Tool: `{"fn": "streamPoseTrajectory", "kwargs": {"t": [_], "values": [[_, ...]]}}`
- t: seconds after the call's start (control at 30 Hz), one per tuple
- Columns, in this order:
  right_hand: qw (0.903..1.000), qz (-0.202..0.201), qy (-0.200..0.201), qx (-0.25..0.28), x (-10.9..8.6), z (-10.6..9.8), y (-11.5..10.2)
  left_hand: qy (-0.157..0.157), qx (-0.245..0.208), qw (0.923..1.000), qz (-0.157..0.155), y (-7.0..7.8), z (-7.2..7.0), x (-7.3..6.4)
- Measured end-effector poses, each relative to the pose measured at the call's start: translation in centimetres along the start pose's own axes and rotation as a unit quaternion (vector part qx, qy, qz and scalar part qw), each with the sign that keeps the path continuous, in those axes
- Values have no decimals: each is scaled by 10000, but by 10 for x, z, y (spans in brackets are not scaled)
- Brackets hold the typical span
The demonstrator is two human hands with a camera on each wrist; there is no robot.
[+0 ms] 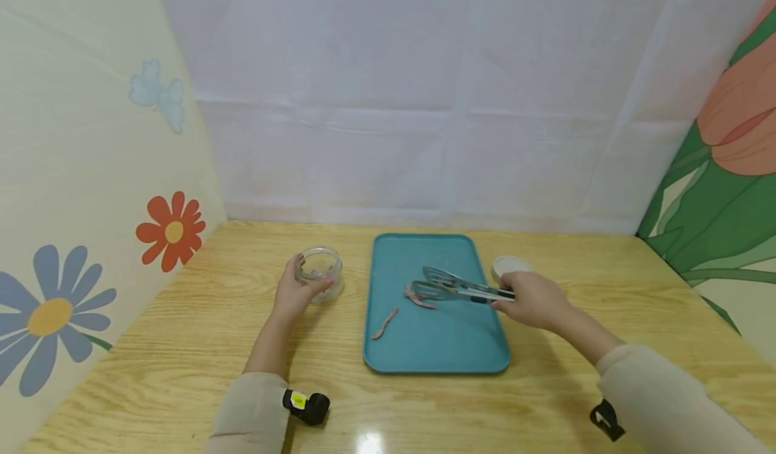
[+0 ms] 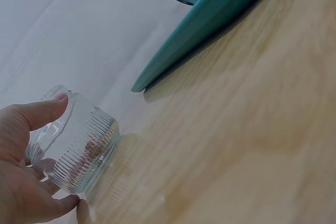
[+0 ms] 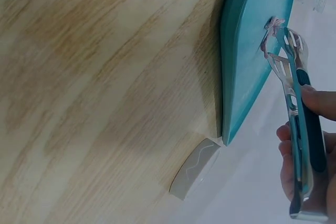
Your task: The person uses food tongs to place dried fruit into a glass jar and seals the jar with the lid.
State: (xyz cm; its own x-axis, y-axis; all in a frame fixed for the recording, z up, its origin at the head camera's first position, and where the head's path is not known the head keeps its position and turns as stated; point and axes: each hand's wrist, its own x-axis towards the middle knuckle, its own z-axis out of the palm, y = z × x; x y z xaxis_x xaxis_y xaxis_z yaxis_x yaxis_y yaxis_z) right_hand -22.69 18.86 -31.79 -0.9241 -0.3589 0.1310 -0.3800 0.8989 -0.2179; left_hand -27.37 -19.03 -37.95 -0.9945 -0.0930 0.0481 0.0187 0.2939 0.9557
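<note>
My left hand [image 1: 292,297] holds a clear glass jar [image 1: 331,287] upright on the table, left of the tray. Ridged sides show on the jar [image 2: 86,148] in the left wrist view, with some reddish-brown pieces low inside. In my right hand [image 1: 536,299] is a pair of metal tongs [image 3: 310,129] with dark grips. Their slotted ends stand apart over a blue-green tray [image 1: 442,349], close to a small cluster of pinkish, meat-like strips [image 1: 418,298]. Whether the tongs touch the cluster I cannot tell. One separate strip [image 1: 385,324] lies nearer the tray's left edge.
A round whitish lid [image 1: 510,263] lies on the wooden table [image 1: 327,400], just right of the tray and beyond my right hand. White sheeting [image 1: 412,137] hangs behind the table. Flower-printed panels [image 1: 91,205] stand at both sides.
</note>
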Motion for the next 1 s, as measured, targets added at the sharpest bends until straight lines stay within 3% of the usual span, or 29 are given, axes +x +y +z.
{"fn": "streamPoseTrajectory", "kwargs": {"t": [0.3, 1.0], "values": [[9997, -107, -127, 156, -5, 4, 6, -40, -68, 10000, -18, -1, 0, 0], [9984, -442, 276, 229, -17, 14, 3, -86, -96, 9999, 13, 0, -1, -2]]}}
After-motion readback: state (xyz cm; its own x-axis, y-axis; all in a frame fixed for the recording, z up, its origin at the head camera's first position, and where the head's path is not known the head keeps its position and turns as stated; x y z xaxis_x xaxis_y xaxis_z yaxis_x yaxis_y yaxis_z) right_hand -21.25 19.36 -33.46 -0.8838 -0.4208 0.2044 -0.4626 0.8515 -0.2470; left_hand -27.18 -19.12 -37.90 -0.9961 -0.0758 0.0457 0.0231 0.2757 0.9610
